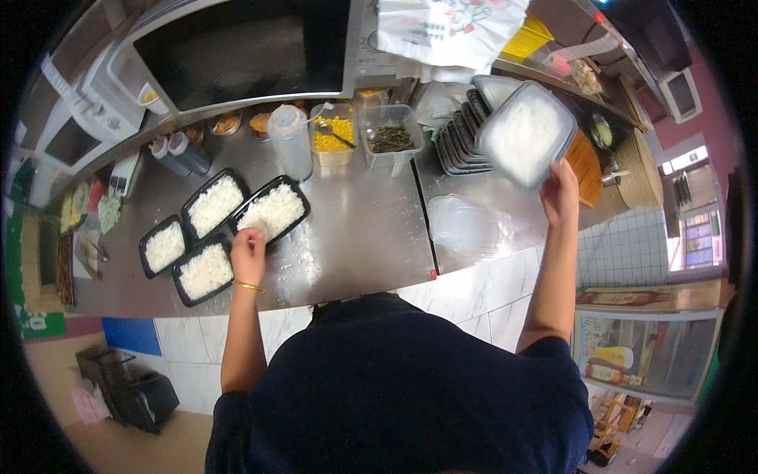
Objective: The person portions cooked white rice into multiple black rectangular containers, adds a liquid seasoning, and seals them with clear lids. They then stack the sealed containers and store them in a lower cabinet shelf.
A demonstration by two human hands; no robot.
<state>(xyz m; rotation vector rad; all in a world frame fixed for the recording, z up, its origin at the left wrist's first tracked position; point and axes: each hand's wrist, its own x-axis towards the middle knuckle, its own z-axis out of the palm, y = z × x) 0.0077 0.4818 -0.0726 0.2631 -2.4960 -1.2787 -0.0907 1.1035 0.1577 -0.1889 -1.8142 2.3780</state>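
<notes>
On the steel counter [355, 231], several black plastic trays hold white rice. My left hand [249, 255] is over the near-left end of the right tray of rice [275, 207], its fingers bent around what looks like a small pale utensil, partly hidden. The other rice trays [214, 204] lie to its left. My right hand [559, 192] grips the lower edge of a translucent square container [527, 133] with white contents, raised beside a stack of black trays [462, 145]. Below it, clear plastic lids [471, 225] lie on the counter.
Behind the trays stand a squeeze bottle [290, 142], a tub of corn [333, 136] with a spoon, and a tub of dark greens [391, 136]. A microwave [249, 53] is at the back. A round wooden board [583, 166] stands at right.
</notes>
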